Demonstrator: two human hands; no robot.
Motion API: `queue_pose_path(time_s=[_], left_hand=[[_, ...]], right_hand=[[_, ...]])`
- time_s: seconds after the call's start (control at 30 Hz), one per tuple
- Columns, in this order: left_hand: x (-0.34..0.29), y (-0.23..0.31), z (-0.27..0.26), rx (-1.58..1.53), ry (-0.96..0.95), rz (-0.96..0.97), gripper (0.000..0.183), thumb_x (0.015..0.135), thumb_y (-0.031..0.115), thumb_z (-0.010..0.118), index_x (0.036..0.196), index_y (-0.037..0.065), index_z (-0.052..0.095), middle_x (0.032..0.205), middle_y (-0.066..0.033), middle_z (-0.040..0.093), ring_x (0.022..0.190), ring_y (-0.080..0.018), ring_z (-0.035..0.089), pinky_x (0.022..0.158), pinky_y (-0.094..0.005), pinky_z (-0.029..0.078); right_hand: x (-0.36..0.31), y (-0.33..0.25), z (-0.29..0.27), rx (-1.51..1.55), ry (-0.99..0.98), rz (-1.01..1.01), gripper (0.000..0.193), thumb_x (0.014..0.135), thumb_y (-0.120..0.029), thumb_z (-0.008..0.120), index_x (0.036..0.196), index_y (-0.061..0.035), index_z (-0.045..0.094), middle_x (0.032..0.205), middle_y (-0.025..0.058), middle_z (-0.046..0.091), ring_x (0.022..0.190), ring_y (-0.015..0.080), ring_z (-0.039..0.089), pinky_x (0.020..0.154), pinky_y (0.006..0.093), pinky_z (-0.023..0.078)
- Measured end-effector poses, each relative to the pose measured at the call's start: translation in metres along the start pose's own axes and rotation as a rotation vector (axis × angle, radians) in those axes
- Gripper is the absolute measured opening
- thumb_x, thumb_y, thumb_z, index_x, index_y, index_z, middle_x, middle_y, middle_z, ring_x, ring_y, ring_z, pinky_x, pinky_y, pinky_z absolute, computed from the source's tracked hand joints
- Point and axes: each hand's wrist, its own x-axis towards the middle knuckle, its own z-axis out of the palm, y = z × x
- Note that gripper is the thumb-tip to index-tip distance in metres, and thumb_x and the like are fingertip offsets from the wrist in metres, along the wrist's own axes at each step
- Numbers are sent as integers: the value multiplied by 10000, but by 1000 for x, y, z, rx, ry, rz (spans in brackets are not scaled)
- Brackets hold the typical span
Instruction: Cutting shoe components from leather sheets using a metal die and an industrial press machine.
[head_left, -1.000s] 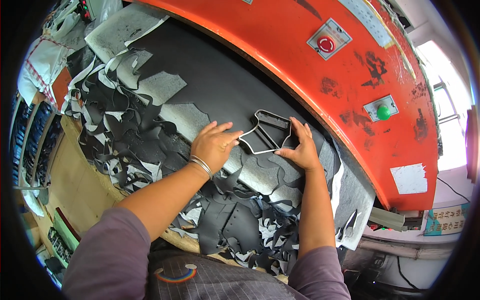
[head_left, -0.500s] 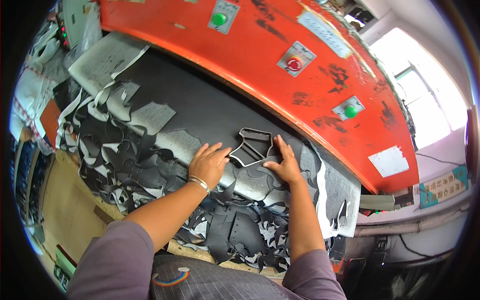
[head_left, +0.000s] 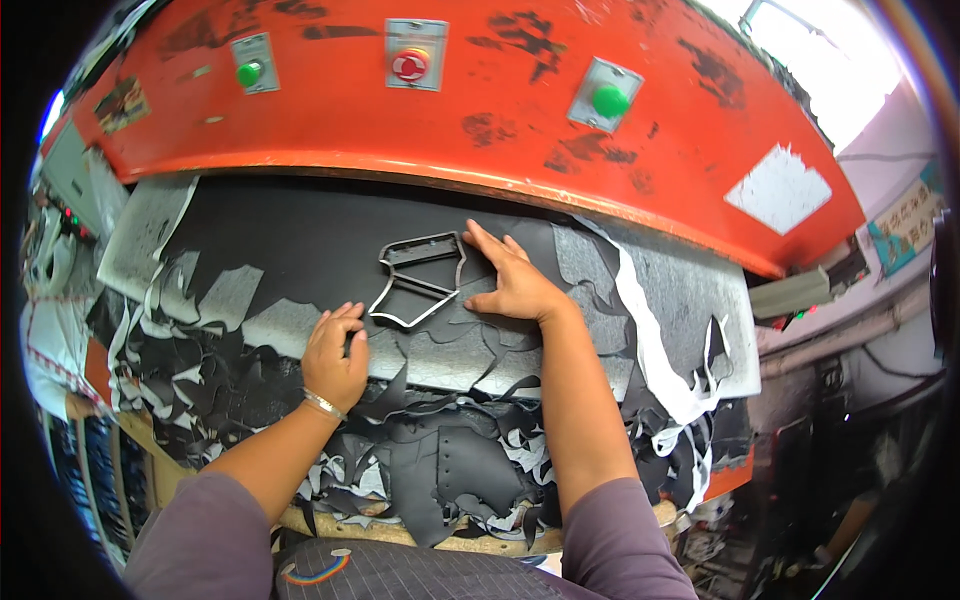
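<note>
A metal cutting die (head_left: 424,287), an open angular frame with crossbars, lies on a black sheet of leather-like material (head_left: 310,225) with a pale backing. My right hand (head_left: 516,283) rests flat with fingers and thumb spread, along the right side of the die and at most touching its rim. Below and left of the die, my left hand (head_left: 335,360) is at the sheet's cut near edge, beside the scraps. Its fingers are loosely bent and apart, with nothing visible in them. A bracelet circles the left wrist.
An orange-red press beam (head_left: 430,130) spans the far side, with two green buttons and a red one. Cut black scraps (head_left: 470,465) heap along the near edge. A white strip (head_left: 645,335) trails at the right over a grey-white board (head_left: 700,310).
The view has turned, so the press now looks more level. My left hand has drawn away from the die toward the near left. My right hand stays at the die's right side.
</note>
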Motion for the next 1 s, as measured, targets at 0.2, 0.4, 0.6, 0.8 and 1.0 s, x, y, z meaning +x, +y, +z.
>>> queue_pose_path(time_s=[0.2, 0.4, 0.6, 0.8, 1.0], left_hand=[[16, 1, 11, 120, -131, 55, 170, 868, 35, 497, 1018, 16, 576, 1149, -168, 647, 1176, -352, 550, 1072, -485, 332], [19, -3, 23, 147, -179, 54, 226, 885, 50, 488, 1082, -3, 585, 1165, -207, 607, 1197, -352, 529, 1089, -480, 308], [15, 1, 30, 147, -143, 44, 223, 884, 53, 495, 1076, 0, 593, 1158, -201, 613, 1189, -351, 535, 1085, -484, 313], [17, -3, 15, 148, -153, 34, 218, 855, 39, 507, 1046, 35, 611, 1136, -155, 644, 1187, -335, 541, 1074, -495, 324], [10, -11, -6, 56, -112, 19, 206, 825, 24, 524, 1011, 47, 608, 1105, -109, 666, 1170, -318, 556, 1048, -503, 358]], right_hand=[[8, 10, -6, -40, 56, -10, 970, 655, -252, 657, 1484, -20, 209, 1480, 218, 338, 1413, 272, 267, 1171, 449, 119], [9, 25, -7, -94, 77, -34, 977, 670, -333, 703, 1478, -30, 244, 1448, 230, 382, 1398, 274, 297, 1167, 464, 112], [10, 27, -9, -121, 55, -56, 961, 697, -377, 739, 1476, -64, 270, 1442, 220, 394, 1394, 267, 304, 1168, 465, 112], [13, 11, 5, -153, 92, -42, 957, 690, -414, 765, 1471, -108, 304, 1435, 178, 423, 1387, 267, 319, 1153, 469, 146], [15, -20, 11, -226, 43, 5, 991, 658, -380, 800, 1475, -120, 303, 1440, 161, 422, 1379, 288, 332, 1150, 466, 145]])
